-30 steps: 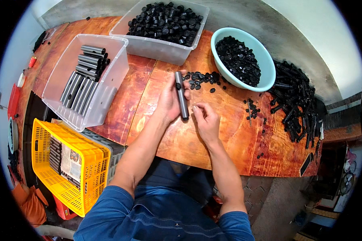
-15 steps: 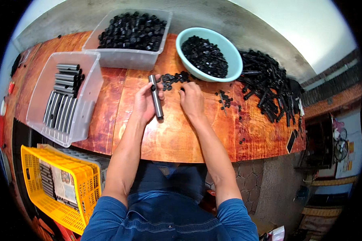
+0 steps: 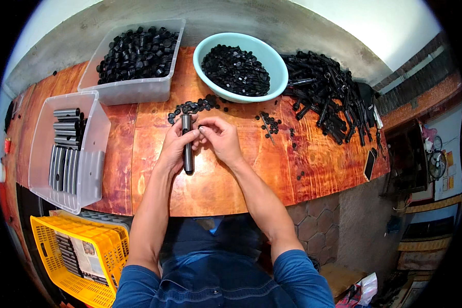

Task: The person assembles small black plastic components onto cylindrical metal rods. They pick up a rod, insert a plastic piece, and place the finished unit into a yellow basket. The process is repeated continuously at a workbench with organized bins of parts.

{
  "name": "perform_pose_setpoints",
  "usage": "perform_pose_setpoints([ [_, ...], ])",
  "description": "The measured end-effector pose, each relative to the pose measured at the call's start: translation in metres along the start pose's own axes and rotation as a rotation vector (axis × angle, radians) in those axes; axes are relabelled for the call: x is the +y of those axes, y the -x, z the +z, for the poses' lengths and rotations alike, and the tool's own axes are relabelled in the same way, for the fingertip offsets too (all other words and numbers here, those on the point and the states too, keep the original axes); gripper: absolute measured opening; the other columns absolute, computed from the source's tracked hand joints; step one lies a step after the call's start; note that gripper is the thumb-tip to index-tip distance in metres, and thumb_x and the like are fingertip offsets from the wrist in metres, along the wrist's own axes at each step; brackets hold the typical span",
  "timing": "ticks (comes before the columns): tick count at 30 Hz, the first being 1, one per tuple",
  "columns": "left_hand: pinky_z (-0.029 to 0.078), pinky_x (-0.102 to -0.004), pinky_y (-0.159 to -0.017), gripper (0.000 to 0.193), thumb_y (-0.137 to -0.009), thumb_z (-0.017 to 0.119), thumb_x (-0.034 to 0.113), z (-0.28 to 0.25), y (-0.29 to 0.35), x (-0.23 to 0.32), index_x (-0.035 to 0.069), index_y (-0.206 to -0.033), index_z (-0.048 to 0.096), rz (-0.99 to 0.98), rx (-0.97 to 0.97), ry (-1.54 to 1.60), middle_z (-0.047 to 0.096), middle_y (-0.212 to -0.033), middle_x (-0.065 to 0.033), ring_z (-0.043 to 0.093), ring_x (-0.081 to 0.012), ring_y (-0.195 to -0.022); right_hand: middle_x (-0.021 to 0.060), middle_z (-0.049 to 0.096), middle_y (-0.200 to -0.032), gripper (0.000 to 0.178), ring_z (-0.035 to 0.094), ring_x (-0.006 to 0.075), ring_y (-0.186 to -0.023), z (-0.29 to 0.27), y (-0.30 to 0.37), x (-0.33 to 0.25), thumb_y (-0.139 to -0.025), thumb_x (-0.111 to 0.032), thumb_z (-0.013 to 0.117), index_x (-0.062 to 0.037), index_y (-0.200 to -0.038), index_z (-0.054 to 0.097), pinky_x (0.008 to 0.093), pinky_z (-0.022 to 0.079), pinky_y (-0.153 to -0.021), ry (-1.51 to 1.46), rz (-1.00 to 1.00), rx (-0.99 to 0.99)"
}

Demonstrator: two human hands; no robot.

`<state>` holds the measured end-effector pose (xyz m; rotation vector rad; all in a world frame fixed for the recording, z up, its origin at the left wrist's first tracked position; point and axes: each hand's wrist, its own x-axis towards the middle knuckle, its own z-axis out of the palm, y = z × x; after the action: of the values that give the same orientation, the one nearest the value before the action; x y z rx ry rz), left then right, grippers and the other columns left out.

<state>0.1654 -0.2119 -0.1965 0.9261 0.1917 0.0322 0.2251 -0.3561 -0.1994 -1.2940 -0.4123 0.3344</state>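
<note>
My left hand (image 3: 172,149) is wrapped round a dark, shiny metal tube (image 3: 188,160) with black ends, its thumb lying across the tube. The tube stands nearly lengthwise to me, just above the table. Close by its right side, my right hand (image 3: 225,141) has thumb and forefinger pinched on a small black piece (image 3: 200,127), mostly hidden by the fingertips. Whether that piece touches the tube, I cannot tell. Several small black plugs (image 3: 194,107) lie loose on the table beyond both hands.
A pale blue bowl (image 3: 281,72) holds small black parts. One clear bin (image 3: 133,95) contains black caps, another (image 3: 95,177) metal tubes. Black parts (image 3: 333,97) are heaped at right; a thin stick (image 3: 267,128) and phone-like slab (image 3: 369,165) lie nearby. A yellow crate (image 3: 79,222) stands lower left.
My right hand has come from the loose plugs to the tube, now pinching a small black piece. My left hand's thumb now crosses the tube, which has turned more upright. The view has shifted.
</note>
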Motion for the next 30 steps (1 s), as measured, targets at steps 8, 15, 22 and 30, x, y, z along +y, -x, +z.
perform_pose_setpoints([
  [8, 0.050, -0.0223, -0.059, 0.045, -0.092, 0.070, 0.005, -0.001, -0.003, -0.003, 0.004, -0.133, 0.050, 0.012, 0.026, 0.012, 0.061, -0.087, -0.0038, 0.059, -0.0099, -0.066, 0.0080, 0.064, -0.097, 0.016, 0.070, 0.0133, -0.072, 0.004, 0.002, -0.004, -0.095, 0.003, 0.061, 0.0076, -0.110, 0.065, 0.0250, 0.057, -0.061, 0.133, -0.075, 0.018],
  [15, 0.051, -0.0227, -0.061, 0.044, -0.092, 0.068, 0.001, 0.000, -0.004, -0.003, 0.002, -0.132, 0.049, 0.042, 0.069, 0.082, 0.060, -0.092, -0.0038, 0.060, -0.0110, -0.069, 0.0151, 0.065, -0.102, 0.028, 0.072, 0.0279, -0.079, 0.003, 0.007, -0.012, -0.087, 0.000, 0.068, 0.0023, -0.115, 0.066, 0.0351, 0.058, -0.067, 0.611, -0.408, 0.008],
  [22, 0.052, -0.0235, -0.061, 0.042, -0.092, 0.068, 0.000, -0.006, -0.005, -0.006, 0.002, -0.130, 0.051, 0.048, 0.047, 0.107, 0.061, -0.097, -0.0056, 0.061, -0.0120, -0.068, 0.0160, 0.070, -0.100, 0.027, 0.072, 0.0319, -0.082, 0.004, 0.008, -0.003, -0.084, -0.005, 0.073, -0.0010, -0.111, 0.066, 0.0397, 0.057, -0.071, 0.622, -0.433, 0.040],
  [30, 0.052, -0.0332, -0.066, 0.047, -0.110, 0.037, 0.041, -0.001, -0.001, -0.007, 0.004, -0.135, 0.054, -0.060, -0.023, 0.290, 0.063, -0.094, -0.0072, 0.063, -0.0183, -0.070, 0.0129, 0.068, -0.090, 0.026, 0.069, 0.0264, -0.075, 0.002, 0.007, -0.014, -0.081, -0.002, 0.074, -0.0008, -0.107, 0.070, 0.0365, 0.055, -0.068, 0.703, -0.423, 0.106],
])
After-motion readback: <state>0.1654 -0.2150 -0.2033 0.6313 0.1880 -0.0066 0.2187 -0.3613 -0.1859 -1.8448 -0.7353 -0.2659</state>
